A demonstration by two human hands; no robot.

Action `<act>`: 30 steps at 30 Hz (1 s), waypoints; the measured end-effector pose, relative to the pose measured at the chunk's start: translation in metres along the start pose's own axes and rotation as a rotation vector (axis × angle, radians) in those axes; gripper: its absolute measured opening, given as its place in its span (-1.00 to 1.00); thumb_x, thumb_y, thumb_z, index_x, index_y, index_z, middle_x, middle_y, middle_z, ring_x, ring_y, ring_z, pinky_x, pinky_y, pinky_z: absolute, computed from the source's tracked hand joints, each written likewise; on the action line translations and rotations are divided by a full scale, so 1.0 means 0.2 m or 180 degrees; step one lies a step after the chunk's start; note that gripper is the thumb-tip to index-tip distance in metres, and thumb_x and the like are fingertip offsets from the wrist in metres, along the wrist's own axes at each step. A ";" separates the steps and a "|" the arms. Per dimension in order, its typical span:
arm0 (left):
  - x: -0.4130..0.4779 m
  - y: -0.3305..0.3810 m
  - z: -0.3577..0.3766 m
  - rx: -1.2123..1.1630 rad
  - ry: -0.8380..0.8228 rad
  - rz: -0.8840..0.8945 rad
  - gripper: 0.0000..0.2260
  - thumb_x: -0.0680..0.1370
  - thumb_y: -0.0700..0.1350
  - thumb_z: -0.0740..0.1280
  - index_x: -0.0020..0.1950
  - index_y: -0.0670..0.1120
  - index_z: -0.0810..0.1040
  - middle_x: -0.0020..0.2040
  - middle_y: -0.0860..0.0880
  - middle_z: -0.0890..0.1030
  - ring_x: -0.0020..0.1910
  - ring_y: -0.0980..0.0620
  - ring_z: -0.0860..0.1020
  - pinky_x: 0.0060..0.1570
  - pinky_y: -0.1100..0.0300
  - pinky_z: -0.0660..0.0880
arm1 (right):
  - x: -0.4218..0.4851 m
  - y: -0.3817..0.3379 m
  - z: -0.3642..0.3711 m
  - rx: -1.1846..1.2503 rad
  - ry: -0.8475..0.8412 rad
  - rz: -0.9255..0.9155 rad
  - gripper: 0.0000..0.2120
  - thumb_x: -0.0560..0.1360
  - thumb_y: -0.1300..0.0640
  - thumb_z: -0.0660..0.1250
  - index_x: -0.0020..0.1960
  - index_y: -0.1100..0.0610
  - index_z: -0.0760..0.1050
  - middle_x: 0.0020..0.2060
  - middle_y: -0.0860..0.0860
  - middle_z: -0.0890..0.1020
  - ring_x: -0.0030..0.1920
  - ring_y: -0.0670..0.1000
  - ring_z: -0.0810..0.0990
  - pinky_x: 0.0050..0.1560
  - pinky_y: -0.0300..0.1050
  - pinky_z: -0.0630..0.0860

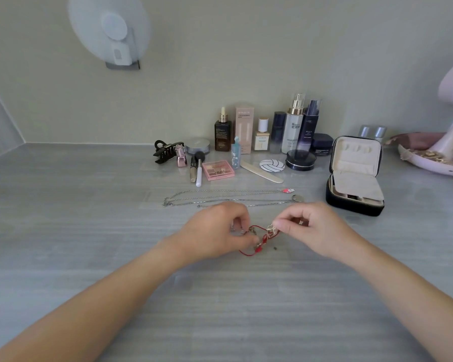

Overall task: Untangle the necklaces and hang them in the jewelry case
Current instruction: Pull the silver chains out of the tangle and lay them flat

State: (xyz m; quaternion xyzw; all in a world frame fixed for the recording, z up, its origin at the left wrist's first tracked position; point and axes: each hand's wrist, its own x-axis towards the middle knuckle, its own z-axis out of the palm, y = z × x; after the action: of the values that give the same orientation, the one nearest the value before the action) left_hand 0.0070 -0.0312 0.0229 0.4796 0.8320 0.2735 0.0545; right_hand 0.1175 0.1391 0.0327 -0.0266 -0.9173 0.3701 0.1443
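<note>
A tangle of red cord and thin chain with small charms [259, 239] lies between my hands on the grey table. My left hand [215, 231] pinches its left end and my right hand [306, 228] pinches its right end near a pale charm. Just beyond my hands, two silver chain necklaces [225, 198] lie stretched out side by side; one ends in a pink charm [288, 190], the other in a round silver pendant [297, 198]. The black jewelry case [355, 176] stands open at the right, with a cream lining and its lid upright.
Cosmetics line the back wall: bottles [293, 126], a pink box [243, 130], a black hair claw [166, 150], an eyeshadow palette [217, 169], brushes [198, 173] and a dark jar [300, 159]. A pink mirror stand with a tray [434, 160] is at far right. A white fan [110, 30] hangs above left.
</note>
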 end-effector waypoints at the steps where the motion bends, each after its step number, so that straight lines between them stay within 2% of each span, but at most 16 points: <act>1: 0.00 0.01 0.01 -0.0183 0.0074 0.0032 -0.80 0.35 0.10 0.44 -0.25 0.13 0.42 -0.28 0.17 0.44 -0.26 0.22 0.42 -0.17 0.23 0.40 | 0.00 0.00 0.00 0.0144 0.0001 0.0081 -0.78 0.44 0.17 0.37 -0.32 -0.09 0.53 -0.51 -0.28 0.56 -0.44 -0.27 0.47 -0.37 -0.45 0.33; 4: -0.01 0.05 0.04 -0.0463 0.0335 0.0092 -0.81 0.35 0.09 0.45 -0.27 0.18 0.43 -0.28 0.17 0.46 -0.25 0.21 0.44 -0.15 0.24 0.42 | 0.01 -0.01 0.03 0.0443 -0.0031 0.0236 -0.81 0.45 0.16 0.35 -0.31 -0.05 0.55 -0.52 -0.16 0.53 -0.48 -0.21 0.40 -0.41 -0.42 0.28; 7: -0.03 0.07 0.07 -0.0434 0.0590 0.0256 -0.89 0.40 0.05 0.41 -0.23 0.06 0.54 -0.32 0.18 0.47 -0.27 0.14 0.48 -0.17 0.18 0.46 | 0.00 0.00 0.06 0.0576 -0.0059 0.0268 -0.80 0.46 0.13 0.34 -0.32 -0.06 0.54 -0.51 -0.17 0.54 -0.43 -0.18 0.40 -0.33 -0.31 0.35; 9: -0.03 0.07 0.08 -0.0538 0.0560 0.0259 -0.89 0.42 0.01 0.41 -0.23 0.00 0.57 -0.34 0.17 0.48 -0.30 0.14 0.48 -0.19 0.19 0.45 | -0.01 0.01 0.08 0.0645 -0.0081 0.0317 -0.81 0.47 0.13 0.32 -0.31 -0.01 0.52 -0.50 -0.13 0.53 -0.45 -0.18 0.42 -0.33 -0.30 0.39; 12: -0.02 0.07 0.07 -0.1226 0.0514 -0.0047 -0.92 0.41 -0.10 0.44 -0.27 -0.05 0.60 -0.39 0.13 0.53 -0.39 0.22 0.43 -0.29 0.34 0.40 | -0.02 0.00 0.08 0.0669 -0.0064 0.0353 -0.81 0.49 0.15 0.28 -0.30 0.03 0.49 -0.44 -0.09 0.52 -0.46 -0.19 0.46 -0.33 -0.35 0.42; 14: -0.02 0.06 0.04 -0.1882 0.0668 -0.0306 -0.90 0.41 -0.16 0.44 -0.30 -0.06 0.60 -0.43 0.13 0.55 -0.43 0.26 0.43 -0.34 0.39 0.39 | -0.02 0.01 0.07 0.0545 0.0049 0.0366 -0.79 0.50 0.14 0.27 -0.31 0.02 0.46 -0.44 -0.10 0.51 -0.46 -0.21 0.45 -0.33 -0.37 0.39; 17: -0.02 0.06 0.01 -0.2501 0.0921 -0.0657 -0.89 0.43 -0.15 0.41 -0.30 -0.06 0.57 -0.40 0.07 0.55 -0.37 0.13 0.45 -0.34 0.29 0.36 | -0.02 0.04 0.06 0.0172 0.0065 0.0450 -0.76 0.47 0.11 0.34 -0.37 -0.03 0.47 -0.52 -0.16 0.50 -0.50 -0.24 0.41 -0.40 -0.40 0.31; 20: -0.02 0.07 -0.02 -0.2790 0.0961 -0.0687 -0.90 0.47 -0.14 0.36 -0.25 -0.06 0.55 -0.35 0.07 0.63 -0.29 0.11 0.54 -0.27 0.28 0.43 | -0.02 0.05 0.06 -0.0050 -0.0005 0.0514 -0.87 0.39 0.08 0.41 -0.32 -0.02 0.54 -0.45 -0.15 0.54 -0.46 -0.23 0.43 -0.36 -0.38 0.33; 24: -0.01 0.08 -0.03 -0.2834 0.0919 -0.0594 -0.91 0.47 -0.17 0.36 -0.24 -0.04 0.53 -0.40 0.10 0.65 -0.32 0.21 0.58 -0.28 0.34 0.45 | 0.03 -0.04 0.05 0.0228 0.0281 0.0142 -0.99 0.40 0.01 0.39 -0.20 -0.08 0.57 -0.41 -0.20 0.59 -0.40 -0.22 0.44 -0.29 -0.33 0.38; 27: -0.02 0.09 -0.03 -0.2682 0.0847 -0.0450 -0.90 0.46 -0.22 0.37 -0.23 -0.07 0.54 -0.44 0.09 0.62 -0.38 0.25 0.56 -0.33 0.37 0.43 | 0.07 -0.12 0.04 0.0441 0.0276 0.0093 -0.75 0.37 -0.04 0.39 0.03 0.00 0.58 -0.30 -0.14 0.57 -0.38 -0.21 0.47 -0.22 -0.26 0.43; 28: -0.02 0.09 -0.03 -0.2635 0.0808 -0.0389 -0.90 0.46 -0.25 0.37 -0.23 -0.09 0.54 -0.42 0.08 0.61 -0.40 0.26 0.56 -0.34 0.40 0.44 | 0.09 -0.14 0.04 0.0452 0.0276 0.0091 -0.76 0.36 -0.03 0.40 0.01 0.00 0.59 -0.29 -0.13 0.58 -0.37 -0.19 0.49 -0.20 -0.22 0.46; 30: -0.02 0.10 -0.03 -0.2556 0.0765 -0.0303 -0.92 0.45 -0.27 0.37 -0.22 -0.12 0.54 -0.38 0.04 0.60 -0.42 0.27 0.54 -0.36 0.43 0.43 | 0.11 -0.19 0.04 0.0438 0.0268 0.0008 -0.94 0.37 0.05 0.43 -0.16 -0.05 0.59 -0.33 -0.12 0.60 -0.38 -0.18 0.52 -0.22 -0.22 0.49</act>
State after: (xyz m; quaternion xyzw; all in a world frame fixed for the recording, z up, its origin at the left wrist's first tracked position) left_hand 0.0219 -0.0292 0.0375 0.3460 0.6810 0.6271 0.1523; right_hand 0.0964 0.1102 0.0588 -0.0333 -0.8828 0.4310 0.1837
